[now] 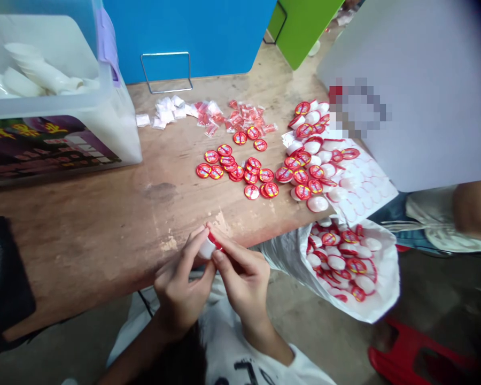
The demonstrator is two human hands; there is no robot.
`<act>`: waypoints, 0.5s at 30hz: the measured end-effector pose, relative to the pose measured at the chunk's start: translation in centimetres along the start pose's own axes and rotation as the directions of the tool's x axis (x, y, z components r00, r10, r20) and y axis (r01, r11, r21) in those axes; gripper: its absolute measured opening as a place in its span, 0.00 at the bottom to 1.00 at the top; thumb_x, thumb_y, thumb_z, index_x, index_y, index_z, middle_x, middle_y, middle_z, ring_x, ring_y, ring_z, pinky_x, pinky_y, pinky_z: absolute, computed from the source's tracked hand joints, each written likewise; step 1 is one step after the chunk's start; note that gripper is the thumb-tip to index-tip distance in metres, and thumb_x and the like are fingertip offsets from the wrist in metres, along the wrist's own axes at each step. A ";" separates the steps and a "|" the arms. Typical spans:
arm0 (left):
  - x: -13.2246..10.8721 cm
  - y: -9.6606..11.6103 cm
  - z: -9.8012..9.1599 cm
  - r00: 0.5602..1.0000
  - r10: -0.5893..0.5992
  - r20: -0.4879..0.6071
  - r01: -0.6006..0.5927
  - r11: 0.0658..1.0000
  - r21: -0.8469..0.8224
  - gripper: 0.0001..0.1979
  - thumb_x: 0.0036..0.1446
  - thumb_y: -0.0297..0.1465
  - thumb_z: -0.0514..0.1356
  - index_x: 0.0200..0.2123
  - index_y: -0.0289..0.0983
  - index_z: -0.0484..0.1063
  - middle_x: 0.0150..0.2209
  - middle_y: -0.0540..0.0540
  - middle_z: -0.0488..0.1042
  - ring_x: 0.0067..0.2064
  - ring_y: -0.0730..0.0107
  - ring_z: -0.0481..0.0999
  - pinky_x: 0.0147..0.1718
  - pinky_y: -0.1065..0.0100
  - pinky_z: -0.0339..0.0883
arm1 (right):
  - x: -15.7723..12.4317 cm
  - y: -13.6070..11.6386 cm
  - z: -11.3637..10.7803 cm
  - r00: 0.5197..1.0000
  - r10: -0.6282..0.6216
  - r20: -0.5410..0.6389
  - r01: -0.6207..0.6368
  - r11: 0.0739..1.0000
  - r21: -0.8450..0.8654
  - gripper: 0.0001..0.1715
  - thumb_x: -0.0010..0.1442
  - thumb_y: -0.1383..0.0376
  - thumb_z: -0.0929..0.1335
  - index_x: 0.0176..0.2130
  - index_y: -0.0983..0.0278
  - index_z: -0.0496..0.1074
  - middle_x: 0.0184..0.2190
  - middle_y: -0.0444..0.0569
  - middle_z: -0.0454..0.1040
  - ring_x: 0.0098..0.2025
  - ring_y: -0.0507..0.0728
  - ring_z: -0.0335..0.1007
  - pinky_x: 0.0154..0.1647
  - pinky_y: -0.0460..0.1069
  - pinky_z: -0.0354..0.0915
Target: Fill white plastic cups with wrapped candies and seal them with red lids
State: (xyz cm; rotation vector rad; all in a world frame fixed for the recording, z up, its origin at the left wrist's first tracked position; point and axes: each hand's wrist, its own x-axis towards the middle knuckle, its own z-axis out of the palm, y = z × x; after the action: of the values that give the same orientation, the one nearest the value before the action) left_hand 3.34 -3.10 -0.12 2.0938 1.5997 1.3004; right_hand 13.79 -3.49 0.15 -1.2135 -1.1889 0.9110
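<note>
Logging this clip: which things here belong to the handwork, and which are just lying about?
Handwork: left hand and right hand pinching a red-and-white disc; loose red discs; white sack of discs; cut-out white sheet; small plastic packets.
Lying about: clear bin of white pieces; blue panel; green panel; red stool.

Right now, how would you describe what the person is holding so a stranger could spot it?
At the near edge of the wooden table, the left hand and right hand pinch a round red badge with a white back. It is held up; others lie on the table or in the sack.
</note>
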 end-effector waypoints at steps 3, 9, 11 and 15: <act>0.4 -0.2 0.0 0.997 0.069 0.030 -0.069 0.997 0.017 0.26 0.50 0.21 0.63 0.54 0.37 0.68 0.49 0.43 0.76 0.42 0.63 0.80 0.42 0.70 0.74 | -0.3 0.2 0.0 1.000 0.016 -0.005 -0.016 0.999 -0.030 0.23 0.60 0.71 0.66 0.53 0.54 0.70 0.50 0.45 0.74 0.48 0.59 0.74 0.50 0.55 0.72; 0.7 -0.1 0.0 0.985 0.143 0.093 -0.147 0.988 0.047 0.28 0.54 0.21 0.60 0.59 0.37 0.63 0.53 0.41 0.72 0.48 0.60 0.77 0.48 0.67 0.71 | -0.3 0.4 0.7 0.994 0.053 -0.092 -0.056 0.998 -0.029 0.22 0.57 0.67 0.69 0.52 0.57 0.72 0.48 0.47 0.75 0.47 0.60 0.75 0.47 0.54 0.74; 0.5 -0.1 0.1 0.987 0.145 0.073 -0.149 0.988 0.051 0.29 0.54 0.19 0.59 0.59 0.38 0.63 0.53 0.42 0.72 0.48 0.61 0.77 0.49 0.67 0.70 | -0.1 0.4 0.9 0.990 0.061 -0.124 -0.066 0.997 -0.031 0.19 0.57 0.67 0.69 0.49 0.58 0.73 0.47 0.47 0.76 0.46 0.60 0.75 0.47 0.54 0.74; 0.4 0.0 0.0 0.984 0.171 0.056 -0.175 0.981 0.080 0.29 0.52 0.18 0.61 0.58 0.34 0.63 0.52 0.41 0.73 0.48 0.62 0.77 0.50 0.68 0.69 | 0.1 0.2 1.2 0.984 0.053 -0.172 -0.059 0.998 -0.029 0.16 0.58 0.69 0.68 0.46 0.58 0.76 0.44 0.46 0.77 0.43 0.59 0.77 0.46 0.54 0.75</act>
State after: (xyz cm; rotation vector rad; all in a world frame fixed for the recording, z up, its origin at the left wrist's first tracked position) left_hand 3.36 -2.76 0.03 2.3435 1.5064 1.2422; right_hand 12.66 -3.13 -0.10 -1.3311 -1.0410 0.8127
